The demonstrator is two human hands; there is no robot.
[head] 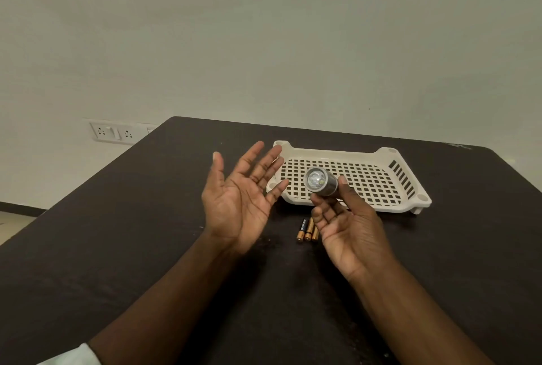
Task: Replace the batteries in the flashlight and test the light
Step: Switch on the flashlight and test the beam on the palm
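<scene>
Silver flashlight (321, 182) aimed at an open palm, probably to test the beam.

Right hand (349, 226) holds the flashlight above the white tray (407, 172), fingers (322, 212) curled around its body, lens toward the left hand (240, 197), which is spread and holds nothing. Three batteries (307, 229) lie together on the dark tabletop (146, 232), likely the old ones put aside.

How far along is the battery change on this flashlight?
Three batteries lie loose on the table, whether old or new I cannot tell. The right hand holds the flashlight, lens aimed at the open left hand. That looks like the light test, but no clear beam shows.
</scene>
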